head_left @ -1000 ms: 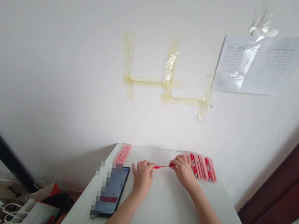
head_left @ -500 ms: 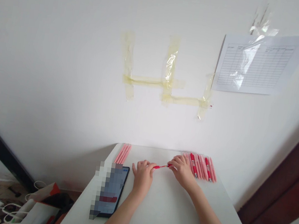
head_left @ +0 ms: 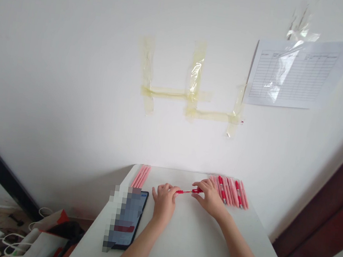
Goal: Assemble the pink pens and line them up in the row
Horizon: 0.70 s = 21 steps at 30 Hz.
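Note:
A slim red pen (head_left: pixel 187 191) lies crosswise between my hands over the white table. My left hand (head_left: pixel 164 202) is closed on its left end, with thumb and forefinger pinching the red tip part. Around the thicker red right end is my right hand (head_left: pixel 209 197); its forefinger and thumb sit on either side, and the palm hides the far end. Just past my right hand lies a row of several pink pens (head_left: pixel 232 192) with two red pens (head_left: pixel 238 194) among them. Beyond my left hand, a few pink pens (head_left: pixel 141 176) lie side by side.
A phone (head_left: pixel 128 220), partly blurred out, lies left of my left forearm. The table (head_left: pixel 192 250) meets a wall with yellowed tape (head_left: pixel 171 94) and a taped printed sheet (head_left: pixel 289 72). Cables (head_left: pixel 7 239) and boxes clutter the floor at left.
The fingers of my right hand have loosened and spread a little, so more of the pen's red right end shows. My left hand stays in place.

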{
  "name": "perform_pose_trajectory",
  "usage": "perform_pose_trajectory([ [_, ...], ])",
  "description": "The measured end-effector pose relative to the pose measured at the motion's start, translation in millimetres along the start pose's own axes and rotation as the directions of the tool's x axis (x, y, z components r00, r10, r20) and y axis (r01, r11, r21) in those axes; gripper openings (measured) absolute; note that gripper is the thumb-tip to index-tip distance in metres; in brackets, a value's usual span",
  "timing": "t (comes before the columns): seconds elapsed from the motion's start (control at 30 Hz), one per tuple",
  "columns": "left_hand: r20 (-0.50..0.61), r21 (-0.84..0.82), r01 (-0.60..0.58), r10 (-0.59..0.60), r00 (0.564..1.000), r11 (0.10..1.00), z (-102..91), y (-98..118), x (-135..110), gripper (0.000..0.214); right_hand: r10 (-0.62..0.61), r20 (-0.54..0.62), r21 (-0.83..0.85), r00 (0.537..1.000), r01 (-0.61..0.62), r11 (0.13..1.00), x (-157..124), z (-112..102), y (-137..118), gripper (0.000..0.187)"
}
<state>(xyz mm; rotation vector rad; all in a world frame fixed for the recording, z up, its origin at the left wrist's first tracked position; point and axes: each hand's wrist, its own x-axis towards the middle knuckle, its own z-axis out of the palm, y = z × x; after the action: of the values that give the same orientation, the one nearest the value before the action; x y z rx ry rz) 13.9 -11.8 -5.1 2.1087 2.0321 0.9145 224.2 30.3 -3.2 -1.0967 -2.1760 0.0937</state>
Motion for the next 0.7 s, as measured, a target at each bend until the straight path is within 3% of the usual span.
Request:
perform_pose_trajectory([
  [0.3, -0.011, 0.023, -0.019, 0.020, 1.000, 1.000, -0.4, -1.5, 0.1, 0.034, -0.036, -0.027, -0.044, 0.999, 0.035, 0.998, 0.3, 1.7, 6.3, 0.005],
  [0.7, -0.012, -0.003, 0.015, -0.015, 1.000, 1.000, -1.6, -0.5, 0.5, 0.040, -0.020, -0.028, -0.040, 0.999, 0.018, 0.999, -0.7, 0.3, 5.3, 0.020],
])
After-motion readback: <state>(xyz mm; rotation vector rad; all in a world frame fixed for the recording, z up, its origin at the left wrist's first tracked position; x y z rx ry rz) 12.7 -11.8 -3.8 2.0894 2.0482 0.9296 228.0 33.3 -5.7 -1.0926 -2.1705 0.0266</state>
